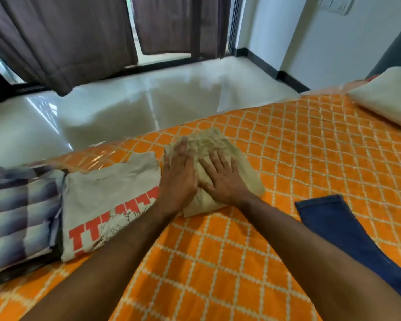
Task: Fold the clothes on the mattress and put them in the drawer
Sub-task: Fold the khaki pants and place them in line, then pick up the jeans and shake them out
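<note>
Both hands lie flat with spread fingers on the folded beige garment [220,158] at the middle of the mattress [218,262]: left hand [178,176] and right hand [225,179] touch. The printed T-shirt [107,205] lies at 9 o'clock, the jeans [347,232] at 4 o'clock.

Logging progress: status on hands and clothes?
Left hand, right hand flat, pressing folded beige garment. Blue jeans unfolded. Nothing obstructing.

Daylight is entering between the curtains [63,40] and glaring off the glossy floor [125,107]; we are seeing the mattress [218,262] brightly, evenly lit, with soft shadows; wide-angle distortion is bending the edges; slight blur is softening the hands and the plaid shirt [16,212].
</note>
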Motion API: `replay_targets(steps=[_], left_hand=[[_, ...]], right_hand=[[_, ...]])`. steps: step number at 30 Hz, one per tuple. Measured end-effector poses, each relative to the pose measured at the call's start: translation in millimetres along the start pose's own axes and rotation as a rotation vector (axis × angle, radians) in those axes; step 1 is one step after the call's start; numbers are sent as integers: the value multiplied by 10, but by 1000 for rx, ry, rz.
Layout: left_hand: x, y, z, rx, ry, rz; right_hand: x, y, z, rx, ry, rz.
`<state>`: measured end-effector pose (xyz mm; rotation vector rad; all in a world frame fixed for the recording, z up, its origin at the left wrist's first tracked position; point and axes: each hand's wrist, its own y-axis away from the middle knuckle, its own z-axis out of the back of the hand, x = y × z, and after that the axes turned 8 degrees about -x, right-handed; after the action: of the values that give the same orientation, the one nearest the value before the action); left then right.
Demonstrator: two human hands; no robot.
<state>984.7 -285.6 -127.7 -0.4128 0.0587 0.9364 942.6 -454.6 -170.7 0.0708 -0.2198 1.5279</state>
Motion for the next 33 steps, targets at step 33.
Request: replay_targets(steps=[33], left_hand=[[-372,1293,85,341,-115,-86]], right_hand=[[224,1887,92,165,-71,-116]])
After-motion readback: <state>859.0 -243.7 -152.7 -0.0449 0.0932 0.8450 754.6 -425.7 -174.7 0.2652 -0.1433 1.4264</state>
